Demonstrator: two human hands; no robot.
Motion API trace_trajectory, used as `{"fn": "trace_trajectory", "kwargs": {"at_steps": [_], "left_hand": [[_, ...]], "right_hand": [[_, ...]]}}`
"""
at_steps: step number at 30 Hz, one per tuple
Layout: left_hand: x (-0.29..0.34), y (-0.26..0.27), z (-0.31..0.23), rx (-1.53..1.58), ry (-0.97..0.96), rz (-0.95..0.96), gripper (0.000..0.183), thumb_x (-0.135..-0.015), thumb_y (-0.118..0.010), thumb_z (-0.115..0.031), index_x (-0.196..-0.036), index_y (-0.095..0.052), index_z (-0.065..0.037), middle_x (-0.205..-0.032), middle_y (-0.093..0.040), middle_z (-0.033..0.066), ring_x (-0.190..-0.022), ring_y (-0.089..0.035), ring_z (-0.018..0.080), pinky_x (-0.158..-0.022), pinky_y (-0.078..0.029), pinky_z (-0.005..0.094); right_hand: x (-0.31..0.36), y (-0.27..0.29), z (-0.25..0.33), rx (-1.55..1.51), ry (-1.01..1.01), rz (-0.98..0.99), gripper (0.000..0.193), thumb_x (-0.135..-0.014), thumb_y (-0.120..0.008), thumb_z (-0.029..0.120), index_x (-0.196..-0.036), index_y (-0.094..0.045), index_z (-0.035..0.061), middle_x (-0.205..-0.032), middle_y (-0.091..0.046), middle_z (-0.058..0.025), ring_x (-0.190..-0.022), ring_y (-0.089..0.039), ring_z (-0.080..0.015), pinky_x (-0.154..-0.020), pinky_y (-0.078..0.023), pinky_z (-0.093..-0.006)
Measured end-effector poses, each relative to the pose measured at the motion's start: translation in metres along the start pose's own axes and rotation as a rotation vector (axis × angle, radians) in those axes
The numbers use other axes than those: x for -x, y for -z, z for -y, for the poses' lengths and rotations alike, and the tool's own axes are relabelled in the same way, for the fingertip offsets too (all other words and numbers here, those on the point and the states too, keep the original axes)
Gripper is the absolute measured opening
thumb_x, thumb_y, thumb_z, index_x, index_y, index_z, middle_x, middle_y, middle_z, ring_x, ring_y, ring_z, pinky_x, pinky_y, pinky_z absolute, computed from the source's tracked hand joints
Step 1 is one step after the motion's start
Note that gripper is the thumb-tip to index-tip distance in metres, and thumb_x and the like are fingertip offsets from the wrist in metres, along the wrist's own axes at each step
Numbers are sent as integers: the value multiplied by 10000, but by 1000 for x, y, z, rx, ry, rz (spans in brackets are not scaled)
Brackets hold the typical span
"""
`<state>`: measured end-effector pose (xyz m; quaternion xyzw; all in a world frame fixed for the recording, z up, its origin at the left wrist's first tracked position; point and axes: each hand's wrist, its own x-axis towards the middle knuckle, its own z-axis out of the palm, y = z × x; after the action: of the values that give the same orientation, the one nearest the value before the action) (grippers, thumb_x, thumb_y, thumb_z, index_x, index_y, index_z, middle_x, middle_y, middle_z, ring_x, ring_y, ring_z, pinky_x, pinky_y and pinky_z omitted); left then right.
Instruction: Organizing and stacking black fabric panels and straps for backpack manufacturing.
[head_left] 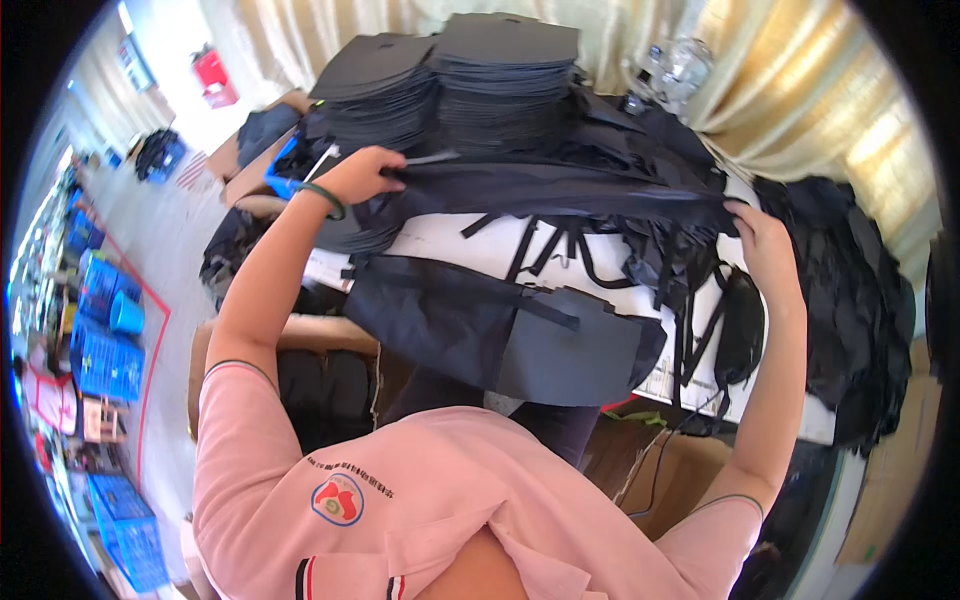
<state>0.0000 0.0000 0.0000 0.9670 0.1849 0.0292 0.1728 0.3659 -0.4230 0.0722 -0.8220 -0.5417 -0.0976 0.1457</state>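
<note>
My left hand (368,176) pinches one end of a long black fabric piece (560,190). At the other end my right hand (766,245) grips its corner, so the fabric stretches between them above the white table (440,232). A thin grey strip (433,158) shows beside my left fingertips; whether they hold it too I cannot tell. Nearer my body lies a black fabric bag (420,300) with a dark grey flat panel (570,345) on its right part. Black straps (540,250) with small fittings trail over the table behind it.
Tall stacks of dark panels (505,80) stand at the back. Black fabric (845,290) hangs over the right edge. An open carton (375,350) with dark rolled items sits below left, beneath the table's level. Blue crates (110,360) line the floor at far left; curtains (800,90) hang behind.
</note>
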Motion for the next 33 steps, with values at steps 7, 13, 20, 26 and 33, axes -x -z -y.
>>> {"fn": "trace_trajectory", "kwargs": {"at_steps": [7, 13, 20, 26, 33], "left_hand": [[48, -23, 23, 102, 33, -747, 389, -757, -515, 64, -1101, -657, -48, -1045, -668, 185, -1033, -619, 363, -901, -492, 392], [147, -42, 32, 39, 167, -943, 579, -667, -483, 146, -1146, -672, -119, -1075, -671, 152, -1040, -630, 329, -930, -496, 370], [290, -72, 13, 741, 536, -1410, 494, -766, -401, 184, -1019, -717, -98, -871, -679, 43, -706, -642, 165, -580, -521, 294], [505, -109, 7, 921, 806, -2247, 415, -907, -347, 73, -955, -723, -97, -867, -684, 77, -704, -643, 191, -618, -541, 321], [861, -159, -119, 453, 214, -3189, 182, -879, -476, -90, -881, -653, -49, -999, -650, 161, -885, -640, 329, -807, -555, 470]], "right_hand": [[3, -37, 8, 234, 304, -301, 205, -773, -526, -96, -934, -623, -16, -1177, -663, -117, -998, -631, -351, -883, -503, -396], [-14, -94, 24, 28, 446, -292, 198, -803, -494, -111, -940, -624, -52, -1183, -664, -148, -986, -652, -354, -879, -516, -386], [-32, -141, 113, -391, 591, 90, 290, -930, -418, -43, -1148, -607, -68, -1227, -628, -186, -1086, -634, -323, -918, -512, -363], [-20, -162, 253, -443, 991, 259, 228, -948, -511, 13, -1141, -624, -32, -1202, -641, -187, -1111, -619, -321, -946, -486, -355], [-20, -197, 353, -553, 1008, 579, 223, -908, -570, -8, -1121, -637, -24, -1185, -652, -168, -1123, -616, -292, -941, -477, -337]]}}
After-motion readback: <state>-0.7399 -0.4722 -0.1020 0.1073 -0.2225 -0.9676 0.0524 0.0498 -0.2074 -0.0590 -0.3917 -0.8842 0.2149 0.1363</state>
